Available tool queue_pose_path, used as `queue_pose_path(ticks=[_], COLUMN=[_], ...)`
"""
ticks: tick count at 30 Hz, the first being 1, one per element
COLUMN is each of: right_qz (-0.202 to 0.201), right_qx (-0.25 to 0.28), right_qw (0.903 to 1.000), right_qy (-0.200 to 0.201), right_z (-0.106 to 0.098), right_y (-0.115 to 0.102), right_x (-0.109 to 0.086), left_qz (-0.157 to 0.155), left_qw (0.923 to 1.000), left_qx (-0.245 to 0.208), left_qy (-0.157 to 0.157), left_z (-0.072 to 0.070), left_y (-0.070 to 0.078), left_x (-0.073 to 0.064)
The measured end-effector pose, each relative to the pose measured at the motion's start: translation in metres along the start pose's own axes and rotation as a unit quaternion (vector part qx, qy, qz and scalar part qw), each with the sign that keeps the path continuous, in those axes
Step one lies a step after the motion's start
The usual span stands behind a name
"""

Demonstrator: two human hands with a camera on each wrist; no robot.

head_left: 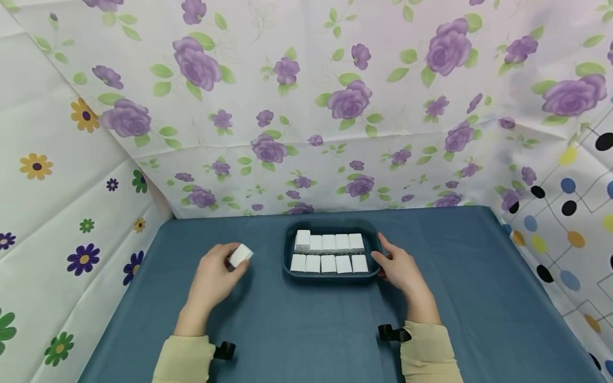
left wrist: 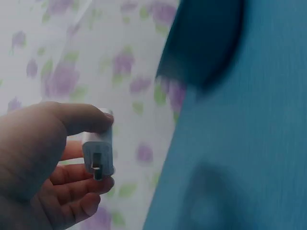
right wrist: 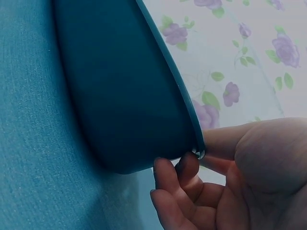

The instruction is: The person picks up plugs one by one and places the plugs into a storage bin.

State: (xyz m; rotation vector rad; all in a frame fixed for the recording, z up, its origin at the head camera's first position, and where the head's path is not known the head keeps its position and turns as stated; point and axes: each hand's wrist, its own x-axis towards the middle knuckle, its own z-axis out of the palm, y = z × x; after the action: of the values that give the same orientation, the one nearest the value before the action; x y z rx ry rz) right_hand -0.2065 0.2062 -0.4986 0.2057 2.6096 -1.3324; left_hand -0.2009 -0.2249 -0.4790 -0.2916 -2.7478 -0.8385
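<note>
My left hand [head_left: 213,277] pinches a white plug-in charger [head_left: 241,256] between thumb and fingers, left of the tray and over the cloth. In the left wrist view, metal prongs show on the end face of this charger [left wrist: 98,158]. My right hand [head_left: 398,264] grips the right end of a dark blue tray [head_left: 330,277], its fingers at the rim. The right wrist view shows the tray's wall [right wrist: 129,96] with fingertips [right wrist: 165,175] against its end. Two rows of white chargers [head_left: 328,263] fill much of the tray; the one at the back left [head_left: 303,239] stands higher than its neighbours.
A blue cloth [head_left: 306,324] covers the table. Behind it hangs a floral sheet [head_left: 306,106], with patterned sheets at the left [head_left: 52,213] and right [head_left: 570,229]. Black straps [head_left: 225,351] sit by both sleeves.
</note>
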Motion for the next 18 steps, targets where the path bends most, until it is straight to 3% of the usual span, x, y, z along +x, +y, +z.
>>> queue_pose_path(ticks=[8, 14, 18], right_qz=[-0.003, 0.001, 0.002], right_qx=[-0.003, 0.003, 0.007], right_qw=[1.0, 1.0, 1.0], right_qy=[0.002, 0.0, 0.003], right_z=[-0.001, 0.0, 0.0], right_y=[0.0, 0.001, 0.002], right_x=[0.003, 0.002, 0.002], left_qz=[0.031, 0.04, 0.039], left_qw=[0.9989, 0.9985, 0.9977], left_qx=[-0.027, -0.01, 0.028], left_qy=[-0.024, -0.036, -0.049], left_z=[0.03, 0.063, 0.087], left_y=[0.064, 0.096, 0.112], left_x=[0.023, 0.038, 0.048])
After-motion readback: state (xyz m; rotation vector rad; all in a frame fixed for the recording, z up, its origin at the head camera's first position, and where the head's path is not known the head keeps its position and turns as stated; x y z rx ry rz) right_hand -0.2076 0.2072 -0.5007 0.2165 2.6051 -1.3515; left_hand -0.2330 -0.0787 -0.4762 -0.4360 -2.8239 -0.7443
